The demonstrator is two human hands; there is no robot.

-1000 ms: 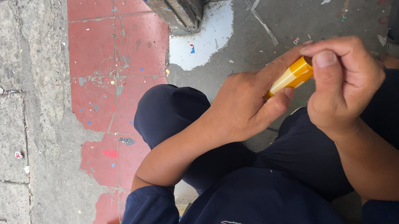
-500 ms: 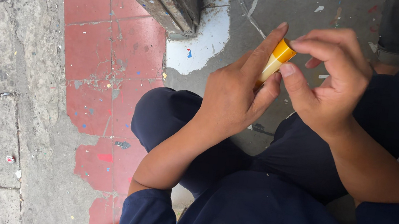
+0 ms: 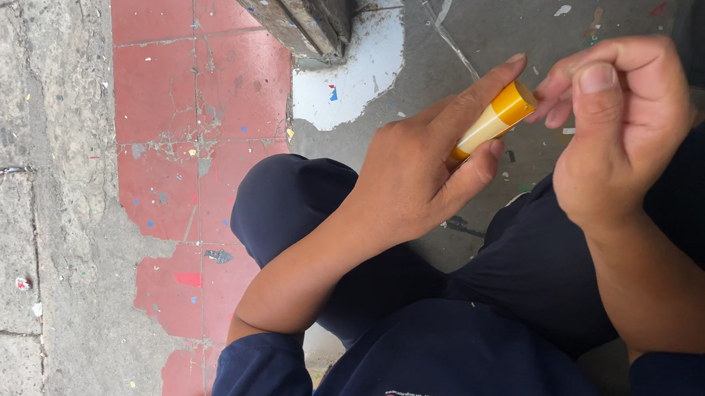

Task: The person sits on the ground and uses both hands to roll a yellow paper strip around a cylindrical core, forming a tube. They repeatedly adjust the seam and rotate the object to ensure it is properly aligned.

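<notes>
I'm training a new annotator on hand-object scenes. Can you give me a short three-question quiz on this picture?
1. True or false: the left hand holds the small yellow tube between thumb and fingers.
2. Which part of the tube is nearest the right hand? A) the orange cap end B) the end buried in the left palm C) neither, the right hand rests on the floor
3. Fill in: left of the person's knee, the floor tiles are ____ in colour.

Key:
1. True.
2. A: the right fingertips are at the cap end; whether they grip it cannot be told.
3. Red, speckled with bits of paint.
</notes>
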